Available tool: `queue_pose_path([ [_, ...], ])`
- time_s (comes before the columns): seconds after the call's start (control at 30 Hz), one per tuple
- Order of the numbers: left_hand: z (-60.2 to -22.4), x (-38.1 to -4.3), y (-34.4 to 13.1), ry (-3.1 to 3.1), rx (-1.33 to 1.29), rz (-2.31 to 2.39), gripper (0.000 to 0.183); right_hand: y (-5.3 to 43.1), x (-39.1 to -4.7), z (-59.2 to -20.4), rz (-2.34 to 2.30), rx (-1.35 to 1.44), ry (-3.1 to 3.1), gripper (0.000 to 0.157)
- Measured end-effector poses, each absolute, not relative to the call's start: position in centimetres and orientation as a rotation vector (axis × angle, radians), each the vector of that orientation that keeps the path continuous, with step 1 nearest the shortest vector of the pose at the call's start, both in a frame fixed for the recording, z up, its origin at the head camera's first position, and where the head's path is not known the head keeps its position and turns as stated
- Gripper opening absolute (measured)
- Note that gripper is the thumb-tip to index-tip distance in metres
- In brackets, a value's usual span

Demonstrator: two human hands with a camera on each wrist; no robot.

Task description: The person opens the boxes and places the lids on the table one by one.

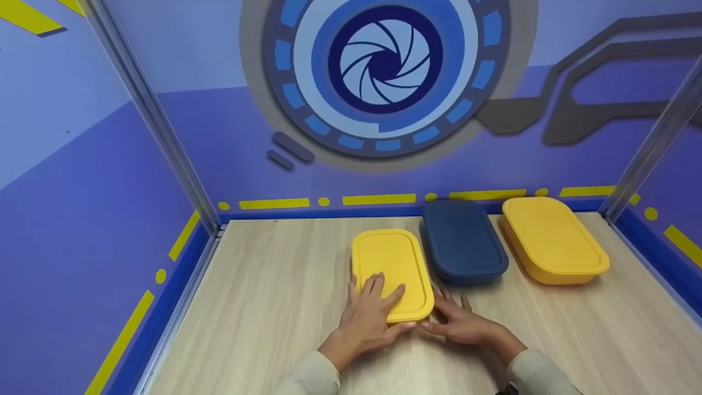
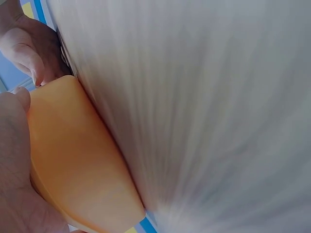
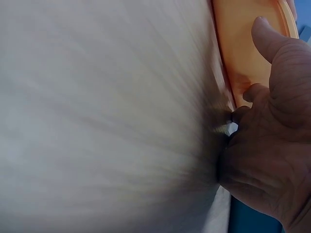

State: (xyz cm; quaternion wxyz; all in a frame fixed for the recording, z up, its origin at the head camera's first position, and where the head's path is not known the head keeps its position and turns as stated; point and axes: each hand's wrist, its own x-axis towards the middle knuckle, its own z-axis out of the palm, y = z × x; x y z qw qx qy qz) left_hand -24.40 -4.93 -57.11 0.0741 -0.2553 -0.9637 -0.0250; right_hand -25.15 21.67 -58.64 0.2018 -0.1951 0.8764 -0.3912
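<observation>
Steady, even hands

Your left hand (image 1: 366, 315) spreads over the yellow box (image 1: 392, 260) beneath it; your right hand (image 1: 462, 326), fingers loosely extended, flanks its corner, contact unclear. Push evenly, sparing the navy box (image 1: 465, 241) beyond your right fingertips.

Navy rounded-rect lidded box (image 1: 465, 238) sits btwn yellow rounded-rect lidded box (image 1: 396, 260) on L & orange-yellow rounded-rect lidded box (image 1: 555, 237) on R, all on pale wood-grain table (image 1: 263, 307).
</observation>
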Motion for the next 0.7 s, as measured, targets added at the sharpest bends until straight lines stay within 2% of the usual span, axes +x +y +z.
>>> queue_pose_path([
  [0.37, -57.13, -24.23, -4.87, -2.914, -0.761, -0.096, 0.085, 21.73, -25.0, -58.61, -1.094, -0.514, 2.429, 0.088],
  [0.7, -57.02, -24.35, -4.93, -2.908, -0.749, -0.244, 0.085, 21.75, -25.05, -58.65, -1.137, -0.479, 2.394, 0.079],
])
